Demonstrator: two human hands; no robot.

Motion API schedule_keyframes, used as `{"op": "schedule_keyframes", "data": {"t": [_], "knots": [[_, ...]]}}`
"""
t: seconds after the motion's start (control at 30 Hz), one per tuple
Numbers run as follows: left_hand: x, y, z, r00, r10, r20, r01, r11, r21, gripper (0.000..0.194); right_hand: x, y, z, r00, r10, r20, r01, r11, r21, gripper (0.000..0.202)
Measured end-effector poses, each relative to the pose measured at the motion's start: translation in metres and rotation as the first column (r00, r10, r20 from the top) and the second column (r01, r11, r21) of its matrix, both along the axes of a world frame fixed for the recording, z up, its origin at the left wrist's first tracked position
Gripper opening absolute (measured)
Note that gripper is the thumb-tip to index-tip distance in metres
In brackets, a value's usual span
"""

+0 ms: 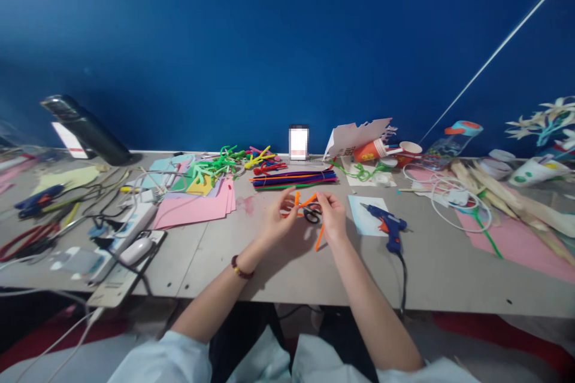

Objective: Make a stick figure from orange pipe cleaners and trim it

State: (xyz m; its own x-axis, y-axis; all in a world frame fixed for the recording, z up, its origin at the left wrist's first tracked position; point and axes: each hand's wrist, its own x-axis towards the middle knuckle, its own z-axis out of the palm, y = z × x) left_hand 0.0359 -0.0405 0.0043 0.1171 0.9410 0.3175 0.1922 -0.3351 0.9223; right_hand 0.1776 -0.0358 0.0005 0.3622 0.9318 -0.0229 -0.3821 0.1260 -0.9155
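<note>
Both hands are raised over the middle of the grey table, close together, with an orange pipe cleaner [308,200] bent between them. My left hand [282,215] pinches one part of it between thumb and fingers. Its other side is in the fingertips of my right hand [331,212], and an orange end hangs down below that hand. Black-handled scissors [312,215] lie on the table between the hands, partly covered by the orange piece. Just beyond the hands rests a bundle of dark purple, blue and red pipe cleaners [296,179].
A blue glue gun [392,228] lies on the right beside white paper [365,224]. Pink sheets [193,210] and green twisted pipe cleaners [218,163] are at left. Further left are a power strip [130,227] and black bottle [92,131]. Paper cups [372,149] stand back right.
</note>
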Motion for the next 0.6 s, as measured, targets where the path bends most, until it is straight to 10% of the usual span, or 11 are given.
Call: {"op": "schedule_keyframes", "data": {"t": [0.1, 0.23, 0.33, 0.6], "knots": [[-0.002, 0.000, -0.005, 0.922, 0.340, -0.187, -0.194, 0.821, 0.537, 0.053, -0.004, -0.001, -0.001, 0.999, -0.007, -0.043, 0.008, 1.000, 0.010, 0.026], [-0.003, -0.004, -0.007, 0.731, 0.583, -0.355, -0.022, 0.540, 0.842, 0.038, -0.011, -0.004, -0.002, 0.998, 0.029, -0.051, -0.028, 0.999, 0.025, 0.025], [0.000, -0.010, -0.006, 0.683, 0.597, -0.420, 0.037, 0.546, 0.837, 0.033, -0.013, -0.006, -0.003, 0.998, 0.033, -0.052, -0.032, 0.999, 0.014, 0.026], [-0.002, -0.010, 0.000, 0.833, 0.327, -0.446, 0.001, 0.806, 0.592, 0.025, -0.013, -0.007, -0.002, 0.997, 0.076, -0.034, -0.077, 0.997, -0.030, 0.026]]}}
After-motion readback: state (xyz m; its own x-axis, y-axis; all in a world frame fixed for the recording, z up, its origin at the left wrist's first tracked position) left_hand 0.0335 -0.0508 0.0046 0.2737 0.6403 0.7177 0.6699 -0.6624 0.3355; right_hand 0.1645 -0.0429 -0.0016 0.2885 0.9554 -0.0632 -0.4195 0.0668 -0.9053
